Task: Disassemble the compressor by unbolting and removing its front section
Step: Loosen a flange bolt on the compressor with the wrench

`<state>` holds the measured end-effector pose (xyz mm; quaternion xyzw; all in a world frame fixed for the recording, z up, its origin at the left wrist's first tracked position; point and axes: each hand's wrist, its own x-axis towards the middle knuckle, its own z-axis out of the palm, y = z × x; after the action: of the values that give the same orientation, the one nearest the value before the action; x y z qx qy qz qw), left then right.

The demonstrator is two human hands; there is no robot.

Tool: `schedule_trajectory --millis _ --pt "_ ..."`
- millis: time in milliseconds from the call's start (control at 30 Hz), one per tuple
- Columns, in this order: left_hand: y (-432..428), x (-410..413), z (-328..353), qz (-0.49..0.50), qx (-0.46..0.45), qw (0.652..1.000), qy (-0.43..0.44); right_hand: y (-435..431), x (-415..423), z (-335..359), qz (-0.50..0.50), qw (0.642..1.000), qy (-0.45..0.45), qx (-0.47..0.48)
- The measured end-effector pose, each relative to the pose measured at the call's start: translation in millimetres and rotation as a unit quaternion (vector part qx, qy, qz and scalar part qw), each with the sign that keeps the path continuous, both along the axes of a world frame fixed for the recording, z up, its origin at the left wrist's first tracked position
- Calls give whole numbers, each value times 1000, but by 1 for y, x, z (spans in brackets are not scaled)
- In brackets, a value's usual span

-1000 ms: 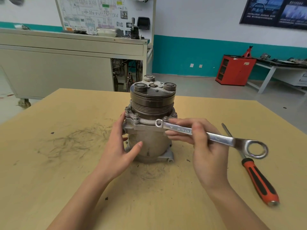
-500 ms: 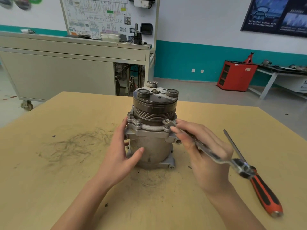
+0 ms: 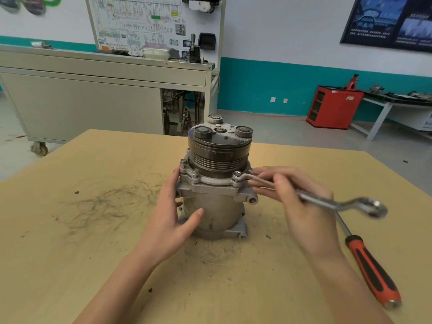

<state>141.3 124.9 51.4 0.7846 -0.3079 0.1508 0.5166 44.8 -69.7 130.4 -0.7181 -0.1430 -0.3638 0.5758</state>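
Seen from my head, the compressor (image 3: 217,206) stands upright at the middle of the table (image 3: 81,265), with a dark grooved pulley (image 3: 218,157) on top and a dull cast-metal body below. My left hand (image 3: 173,220) wraps round the compressor's left side, thumb on its front. My right hand (image 3: 301,206), right of the compressor, pinches a shiny offset ring wrench (image 3: 322,200), whose small ring sits on a flange bolt (image 3: 237,174) at the compressor's right front. Further right lies a red-and-black-handled screwdriver (image 3: 374,277), its shaft crossed by the wrench's blurred far end. Dark scuff marks (image 3: 105,199) smear the wood left of the compressor.
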Motion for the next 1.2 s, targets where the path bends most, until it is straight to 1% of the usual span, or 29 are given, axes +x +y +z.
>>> schedule_trajectory --millis 33,100,200,267,367,500,600,733,800,867,933,967,1033,1067,1133,1200 --pt "0 0 0 -1 -1 1000 0 -8 5 4 39 997 36 51" --pt "0 0 1 -2 -2 1000 -2 -27 19 12 89 984 110 112" --pt "-1 0 1 -5 -3 1000 1 -50 42 20 133 960 209 133" --pt "0 0 1 -4 -4 1000 3 -59 56 21 165 947 245 125" --pt "0 0 1 -1 -4 1000 4 -61 72 20 204 935 262 127" --pt "0 -1 3 -3 0 1000 9 -57 84 17 244 912 272 187" --pt "0 -1 2 -2 -4 1000 8 -56 87 17 239 910 265 212" --pt "1 -1 2 1 -1 1000 9 -51 88 21 224 914 262 211" --pt "1 -2 2 2 -1 1000 7 -49 85 23 214 918 242 231" --pt "0 -2 3 1 0 1000 4 -46 79 26 197 924 202 257" --pt "0 -2 3 0 3 1000 2 -42 67 30 159 943 139 257" --pt "0 -2 3 0 3 1000 1 -38 59 31 128 957 100 239" --pt "0 -2 5 -1 4 1000 4 -27 43 31 41 985 13 169" --pt "1 -2 5 -2 5 1000 6 -21 35 29 2 992 -30 125" --pt "0 -3 6 -3 5 1000 7 -10 23 25 -38 993 -108 36" --pt "0 -2 5 0 6 1000 5 -2 16 18 -62 984 -158 -47"
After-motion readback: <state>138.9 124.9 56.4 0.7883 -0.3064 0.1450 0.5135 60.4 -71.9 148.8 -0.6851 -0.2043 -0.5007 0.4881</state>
